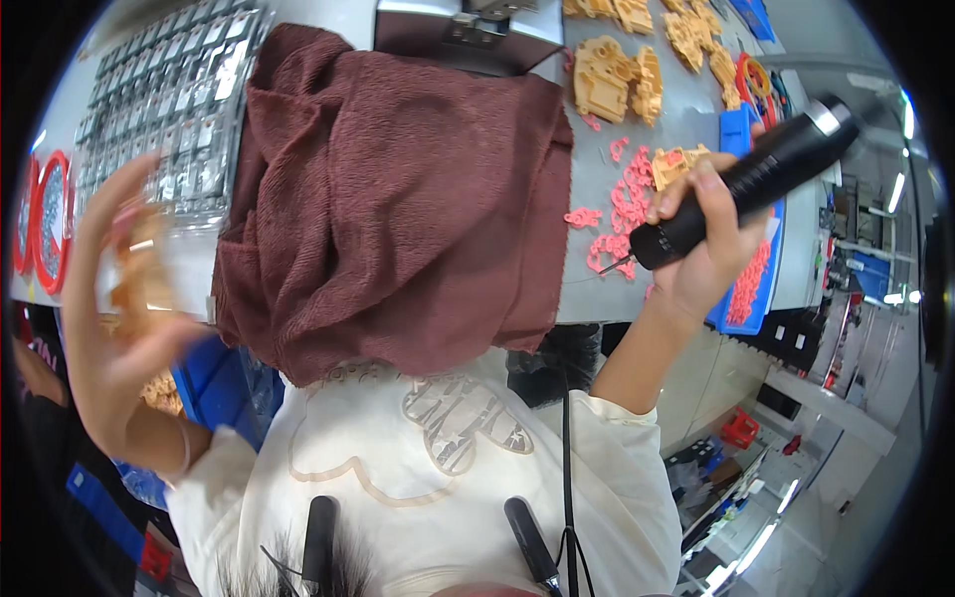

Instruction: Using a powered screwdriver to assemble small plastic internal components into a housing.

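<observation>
My right hand [711, 234] is wrapped round a black electric screwdriver [766, 184], whose thin bit slants down to the left over small pink plastic parts [629, 199]. On the far left my left hand [109, 298], smeared by motion, holds a tan moulded plastic part [141, 269] between thumb and fingers. That part is also blurred, so its details do not show. Between my hands a brown towel [398, 199] lies in folds over the front edge of the table. Several more tan plastic parts [603, 80] rest at the far right.
Rows of small metal-and-black components fill a clear tray [234, 129] at the back left. A shiny metal box [468, 45] stands behind the towel. Pink parts fill a blue bin [761, 308] at the right edge. Red rings [53, 224] sit far left, above a blue crate [214, 383].
</observation>
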The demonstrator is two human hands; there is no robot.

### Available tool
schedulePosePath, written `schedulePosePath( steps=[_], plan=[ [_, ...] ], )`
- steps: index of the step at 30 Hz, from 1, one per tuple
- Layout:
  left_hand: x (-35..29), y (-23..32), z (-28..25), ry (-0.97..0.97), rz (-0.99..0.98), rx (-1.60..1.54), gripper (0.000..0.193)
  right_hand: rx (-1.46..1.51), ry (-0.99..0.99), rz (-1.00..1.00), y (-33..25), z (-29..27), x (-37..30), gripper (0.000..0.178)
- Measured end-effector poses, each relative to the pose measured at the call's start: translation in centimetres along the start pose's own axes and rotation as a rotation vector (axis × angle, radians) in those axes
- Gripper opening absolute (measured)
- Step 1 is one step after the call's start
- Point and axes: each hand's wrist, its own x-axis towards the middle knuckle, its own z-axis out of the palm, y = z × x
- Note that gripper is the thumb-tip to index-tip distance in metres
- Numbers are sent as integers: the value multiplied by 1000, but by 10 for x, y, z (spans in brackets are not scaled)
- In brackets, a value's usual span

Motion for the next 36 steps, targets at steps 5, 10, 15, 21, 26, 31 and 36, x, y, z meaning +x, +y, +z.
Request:
schedulePosePath(
  steps=[5,10,15,21,26,31,36],
  plan=[
    [-182,-156,-21,258,-756,124,74,-105,-10,221,20,-5,1,60],
    [-179,-127,-16,321,-783,260,60,-34,-182,328,38,18,-3,88],
    [-99,-98,-6,448,-556,228,51,-381,-393,166,69,18,-4,69],
    [-45,-75,-5,480,-210,360,37,-791,-286,-43,51,-17,53,62],
    [-20,-77,10,383,-83,395,33,-895,-284,-1,91,-53,102,60],
    [-27,-83,5,364,-63,340,31,-796,-307,89,77,-62,122,49],
    [-15,-91,-3,414,-45,232,29,-449,-237,147,-11,-23,85,50]
  ],
)
